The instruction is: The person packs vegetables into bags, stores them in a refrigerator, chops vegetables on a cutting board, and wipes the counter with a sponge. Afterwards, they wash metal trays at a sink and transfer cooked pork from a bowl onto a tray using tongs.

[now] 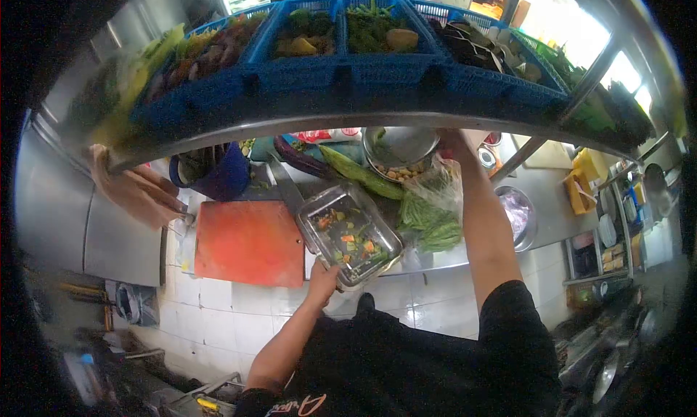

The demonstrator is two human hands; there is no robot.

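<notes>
The orange-red cutting board (250, 243) lies at the near edge of a steel counter (548, 213); pale floor tiles (239, 322) show on its near side. Above and beyond the board runs a steel shelf (348, 120) bearing blue baskets (392, 70) of vegetables and herbs. Well left of the board stands a steel cabinet (123, 235), and far to its right a loaded storage rack (599, 243). A dark blue tub (232, 177) sits behind the board; behind and to its right lie a purple eggplant (299, 159) and a long green gourd (359, 173). The clear container (353, 208), with chopped vegetables (369, 246) in it, is immediately right of the board, set at a slant. At the board's near right corner, the left hand (324, 279) curls closed around the container's near edge, forearm angled up from below. The right arm stretches far beyond and right of the board, nearly straight; its hand (451, 139) is beside a steel bowl (406, 148), fingers hidden, so its opening and any hold cannot be told.
</notes>
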